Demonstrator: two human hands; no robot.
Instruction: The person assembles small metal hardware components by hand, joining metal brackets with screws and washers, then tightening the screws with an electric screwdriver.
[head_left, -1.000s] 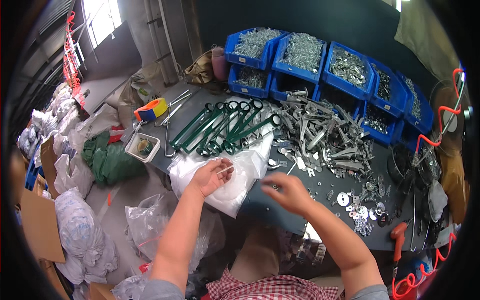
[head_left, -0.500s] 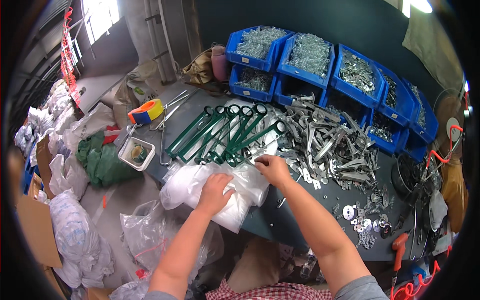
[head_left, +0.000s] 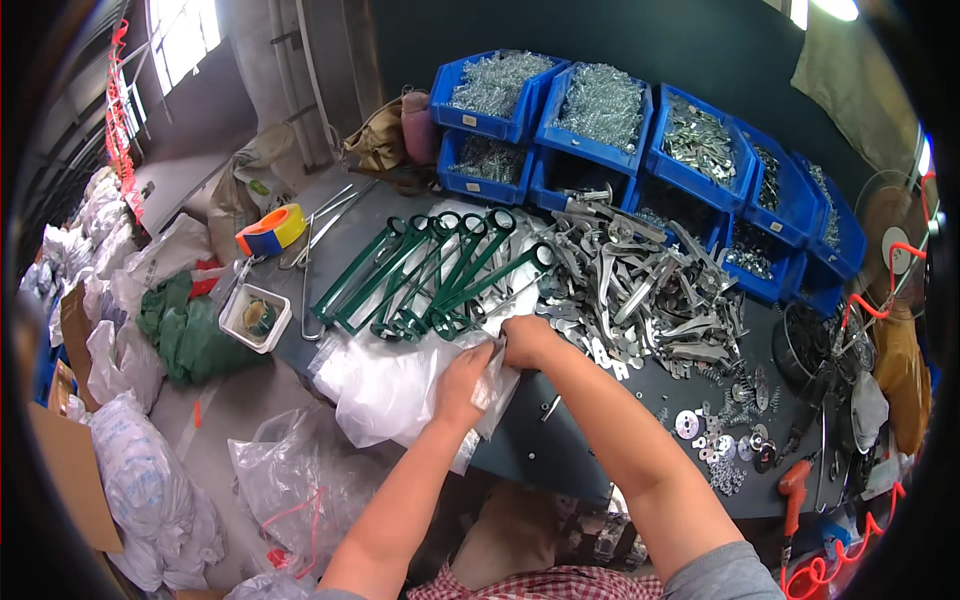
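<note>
White, filmy plastic bags (head_left: 385, 385) lie stacked at the table's front edge. My left hand (head_left: 463, 388) and my right hand (head_left: 528, 342) come together at the stack's right side. Both have their fingers closed on the bunched plastic there; the fingertips are partly hidden. Just beyond the hands, several dark green parts with ringed ends (head_left: 465, 270) rest in a row on more plastic. A heap of grey metal levers (head_left: 640, 285) lies right of them, close to my right hand.
Blue bins (head_left: 590, 150) of springs and small metal parts stand stacked at the back. Washers and discs (head_left: 725, 440) are scattered at right, near a red-handled power tool (head_left: 795, 490). Left are a tape roll (head_left: 272, 230), a white tray (head_left: 228, 322) and bagged goods (head_left: 150, 490).
My left hand has moved right from the middle of the bags to meet my right hand. The fingers have closed on the plastic, and its right edge is now bunched up. The view has shifted slightly.
</note>
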